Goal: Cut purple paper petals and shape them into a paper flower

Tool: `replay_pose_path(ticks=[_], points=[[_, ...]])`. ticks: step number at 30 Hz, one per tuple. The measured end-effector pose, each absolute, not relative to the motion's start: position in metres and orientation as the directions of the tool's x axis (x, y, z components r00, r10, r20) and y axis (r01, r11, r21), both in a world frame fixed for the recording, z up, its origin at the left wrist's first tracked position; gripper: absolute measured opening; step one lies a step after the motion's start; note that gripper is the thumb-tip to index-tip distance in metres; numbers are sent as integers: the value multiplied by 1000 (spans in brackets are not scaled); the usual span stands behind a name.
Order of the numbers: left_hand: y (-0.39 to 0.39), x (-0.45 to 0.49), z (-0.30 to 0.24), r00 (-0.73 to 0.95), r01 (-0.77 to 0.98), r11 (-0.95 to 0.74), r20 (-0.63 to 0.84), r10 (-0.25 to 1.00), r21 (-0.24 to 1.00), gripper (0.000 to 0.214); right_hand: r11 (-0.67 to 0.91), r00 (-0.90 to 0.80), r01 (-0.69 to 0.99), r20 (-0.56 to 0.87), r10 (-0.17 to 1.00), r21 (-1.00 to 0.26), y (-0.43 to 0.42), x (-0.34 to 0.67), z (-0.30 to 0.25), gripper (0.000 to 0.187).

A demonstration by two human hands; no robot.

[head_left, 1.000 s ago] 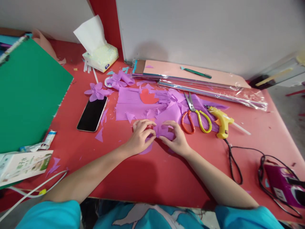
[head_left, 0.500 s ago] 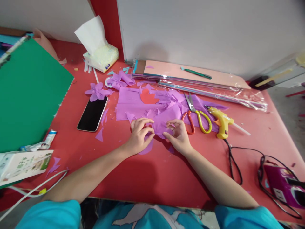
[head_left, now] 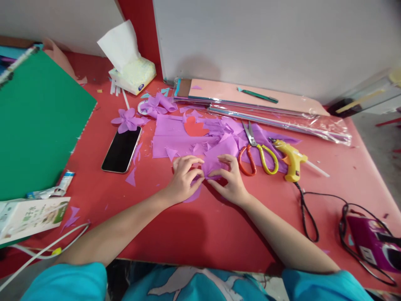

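Note:
Both hands meet at the middle of the red table [head_left: 194, 225]. My left hand [head_left: 182, 179] and my right hand [head_left: 231, 179] each pinch an edge of a small purple foam piece [head_left: 214, 164], fingers curled on it just above the table. Behind it lie purple foam sheets and scraps [head_left: 175, 136] with a red cut-out shape [head_left: 194, 127] on top. Right of my right hand rest scissors [head_left: 257, 152] with orange and yellow handles, then a yellow glue gun [head_left: 290, 156].
A black phone [head_left: 121, 149] and purple foam flowers [head_left: 128, 120] lie at the left, beside a green board [head_left: 37, 121] and a tissue pack [head_left: 131, 71]. Wrapped paper sheets [head_left: 260, 106] run along the back. The glue gun's black cable [head_left: 308, 221] loops at the right near a purple box [head_left: 372, 240].
My fingers have shifted on the purple piece, folding and pressing it slightly nearer the scraps. Everything else stays where it was.

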State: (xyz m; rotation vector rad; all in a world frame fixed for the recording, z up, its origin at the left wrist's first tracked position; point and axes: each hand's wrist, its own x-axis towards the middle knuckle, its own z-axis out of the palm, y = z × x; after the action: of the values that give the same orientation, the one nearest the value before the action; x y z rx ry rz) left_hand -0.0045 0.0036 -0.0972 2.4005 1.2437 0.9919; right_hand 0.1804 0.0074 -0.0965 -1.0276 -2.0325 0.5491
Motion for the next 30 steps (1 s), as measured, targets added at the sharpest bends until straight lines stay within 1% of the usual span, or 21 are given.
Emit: replay_pose_path(ticks=[8, 13, 16, 19, 21, 23, 25, 27, 30], points=[[3, -4, -96, 429, 621, -623, 459, 778, 475, 5, 576, -384, 498, 430, 817, -649, 8, 182, -98, 5], [3, -4, -96, 415, 620, -616, 464, 783, 485, 5, 568, -368, 513, 433, 823, -644, 7, 181, -97, 2], [4, -4, -97, 382, 630, -585, 452, 806, 510, 6, 543, -339, 511, 424, 840, -666, 8, 182, -99, 2], [5, -5, -98, 353, 631, -565, 453, 819, 531, 7, 479, -279, 498, 389, 878, -723, 11, 183, -101, 4], [5, -5, -98, 354, 631, -564, 449, 821, 533, 7, 428, -224, 474, 365, 904, -770, 12, 185, -102, 4], [5, -5, -98, 371, 634, -566, 435, 820, 527, 7, 425, -203, 455, 373, 905, -783, 12, 186, -100, 3], [4, -4, -97, 396, 639, -571, 416, 819, 516, 8, 489, -256, 467, 417, 872, -736, 10, 186, -97, 5], [4, -4, -97, 421, 639, -583, 406, 811, 502, 10, 575, -361, 499, 448, 818, -648, 8, 185, -94, 10], [3, -4, -96, 447, 634, -606, 412, 794, 481, 12, 634, -459, 540, 438, 773, -553, 6, 183, -93, 14]])
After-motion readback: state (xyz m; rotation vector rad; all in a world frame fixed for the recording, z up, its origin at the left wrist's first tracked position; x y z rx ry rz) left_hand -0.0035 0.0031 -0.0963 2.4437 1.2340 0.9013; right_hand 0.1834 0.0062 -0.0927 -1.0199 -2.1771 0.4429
